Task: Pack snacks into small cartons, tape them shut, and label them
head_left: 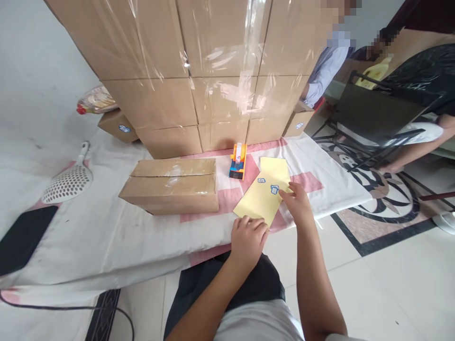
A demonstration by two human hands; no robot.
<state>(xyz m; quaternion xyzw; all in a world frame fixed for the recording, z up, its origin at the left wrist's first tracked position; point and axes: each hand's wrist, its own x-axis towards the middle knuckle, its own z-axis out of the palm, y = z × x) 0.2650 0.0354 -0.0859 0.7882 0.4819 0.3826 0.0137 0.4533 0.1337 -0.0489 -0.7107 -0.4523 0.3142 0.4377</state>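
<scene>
A yellow sheet (pixel 256 201) lies on the cloth-covered table (pixel 156 237), with small blue-edged stickers (pixel 275 189) on it. My left hand (pixel 249 235) rests at the sheet's near edge, fingers bent and close together; whether they grip anything is hidden. At the sheet's right side, my right hand (pixel 295 201) has its fingertips beside the stickers; what they pinch, if anything, is too small to tell. An orange and blue tape dispenser (pixel 238 162) sits behind the sheet. To the left of it is a taped cardboard box (pixel 172 187).
Stacked cardboard boxes (pixel 223 99) wrapped in clear film rise at the table's back. A white perforated ladle (pixel 69 182) and a black flat object (pixel 24 239) lie at the left. Two people and a black chair (pixel 387 113) are at the right.
</scene>
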